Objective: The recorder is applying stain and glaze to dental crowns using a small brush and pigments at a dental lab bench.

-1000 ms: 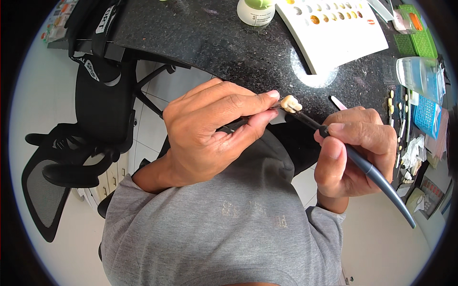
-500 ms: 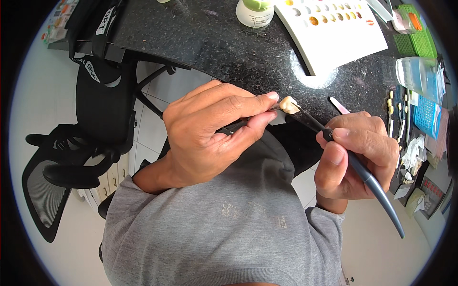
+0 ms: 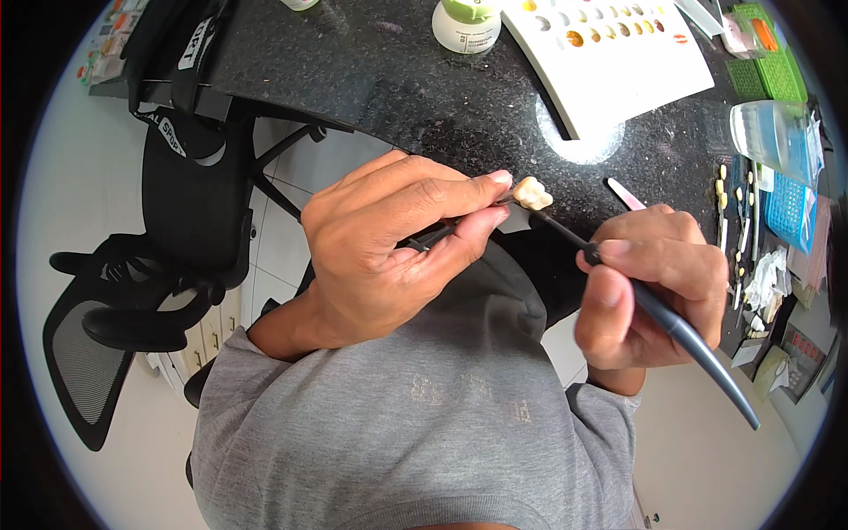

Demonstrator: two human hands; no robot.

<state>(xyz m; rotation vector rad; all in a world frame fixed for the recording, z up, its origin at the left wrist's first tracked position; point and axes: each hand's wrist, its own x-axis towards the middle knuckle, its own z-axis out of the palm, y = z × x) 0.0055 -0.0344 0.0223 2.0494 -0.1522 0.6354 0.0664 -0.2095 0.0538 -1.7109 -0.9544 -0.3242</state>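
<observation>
My left hand (image 3: 375,247) is closed on dark metal tweezers (image 3: 430,237), pinched between thumb and fingers. At their tip sits a cream-coloured dental crown (image 3: 532,192), shaped like a molar. From the other side, my right hand (image 3: 662,287) grips a slim brush (image 3: 693,340) with a dark blue-grey, curved handle. The brush's thin front end reaches the crown's lower edge; whether the very tip touches it I cannot tell. Both hands are held above my lap, in front of the counter's edge.
On the black speckled counter (image 3: 389,79) lie a white palette (image 3: 618,79) with coloured wells, a green-lidded jar (image 3: 466,28) and a pink-white stick (image 3: 624,193). A clear container (image 3: 767,137), blue basket (image 3: 791,212) and several tooth-coloured sample sticks (image 3: 738,216) line the right. A black chair (image 3: 194,194) stands left.
The brush tip has moved from the crown's right side down to its lower edge. My right hand has shifted slightly left, and the crown appears turned a little.
</observation>
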